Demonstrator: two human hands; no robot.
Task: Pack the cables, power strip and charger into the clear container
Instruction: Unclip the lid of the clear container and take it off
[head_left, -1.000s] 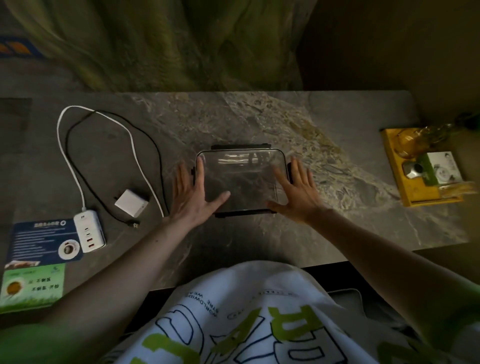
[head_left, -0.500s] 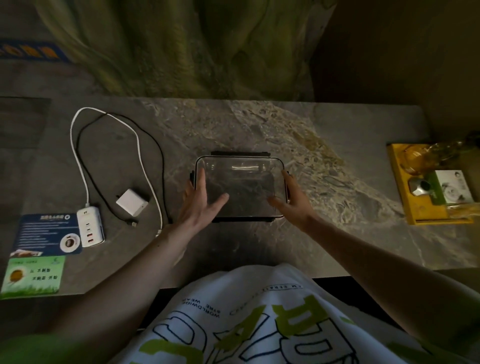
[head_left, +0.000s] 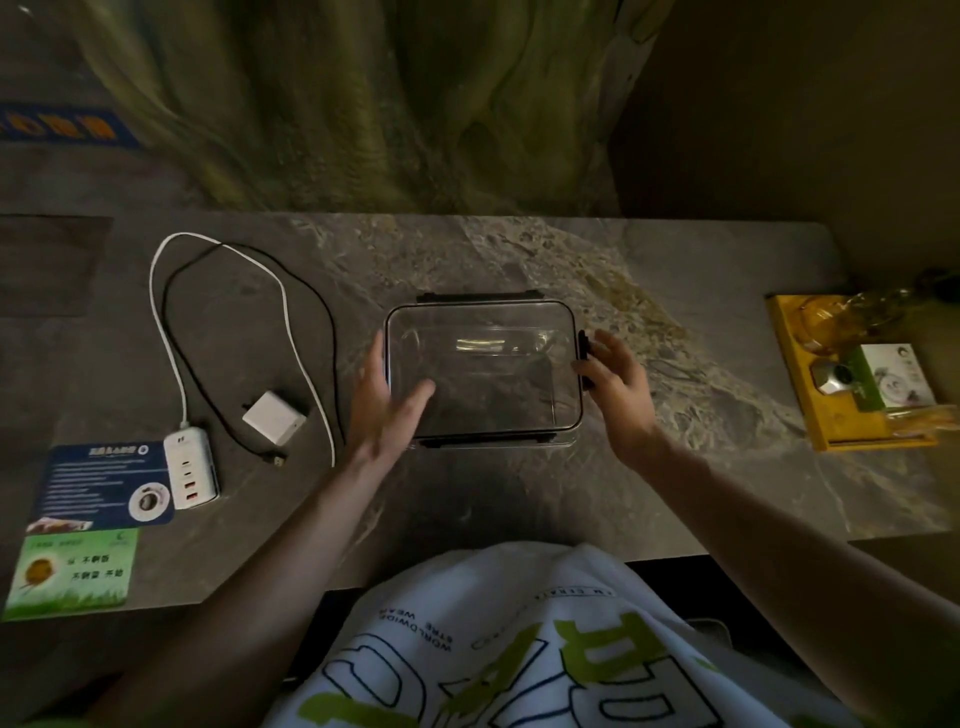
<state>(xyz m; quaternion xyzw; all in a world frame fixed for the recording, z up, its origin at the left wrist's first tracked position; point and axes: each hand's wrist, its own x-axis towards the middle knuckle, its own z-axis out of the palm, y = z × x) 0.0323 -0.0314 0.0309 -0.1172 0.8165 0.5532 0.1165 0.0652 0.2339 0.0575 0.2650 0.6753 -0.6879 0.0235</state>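
**Two hands at the lidded container**

Two forearms reach out from my white printed shirt (head_left: 519, 649). My left hand (head_left: 382, 402) lies spread, grip released, against the clear container's (head_left: 483, 369) left edge, thumb on the lid. My right hand (head_left: 618, 387) has fingers on the black latch (head_left: 584, 358) at the right side, grasping nothing fully. Left on the marble surface (head_left: 519, 493) sit the power strip (head_left: 189, 467), white charger (head_left: 274, 417), then white cable (head_left: 161, 312) and black cable (head_left: 322, 317) looping farther back.
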